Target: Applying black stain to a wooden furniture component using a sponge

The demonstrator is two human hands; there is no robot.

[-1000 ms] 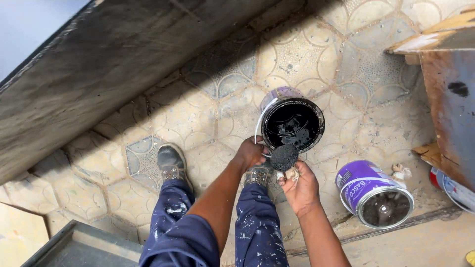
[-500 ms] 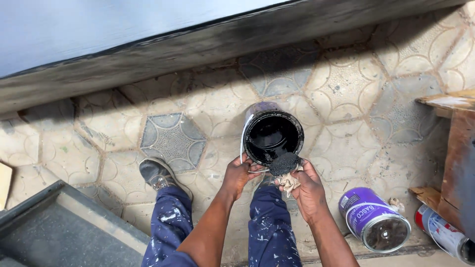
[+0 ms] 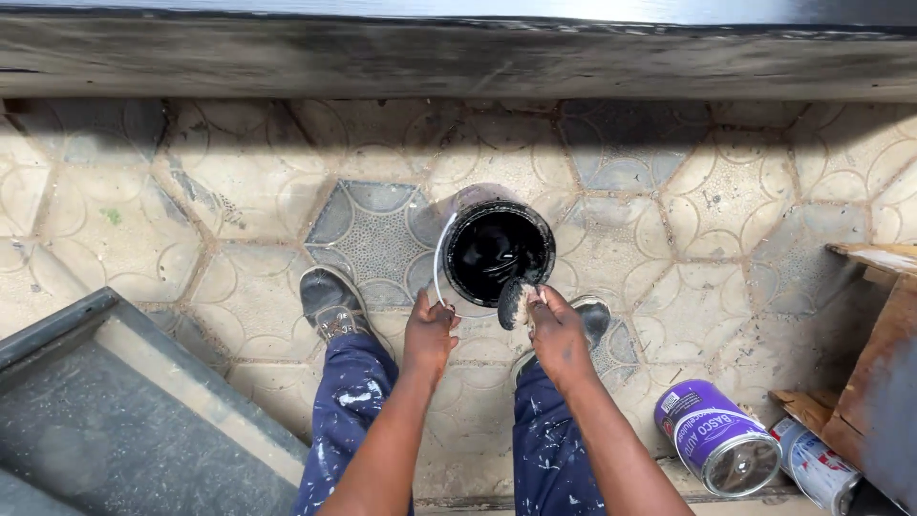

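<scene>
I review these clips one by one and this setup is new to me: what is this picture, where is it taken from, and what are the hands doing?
One camera, worn on a person's head, looks straight down. You see their paint-spattered blue trousers and shoes on a patterned tiled floor. The left hand grips the wire handle of an open can of black paint. The right hand holds a paint-darkened sponge or pad at the can's rim. A purple can lies on its side at lower right, beside another tin.
</scene>
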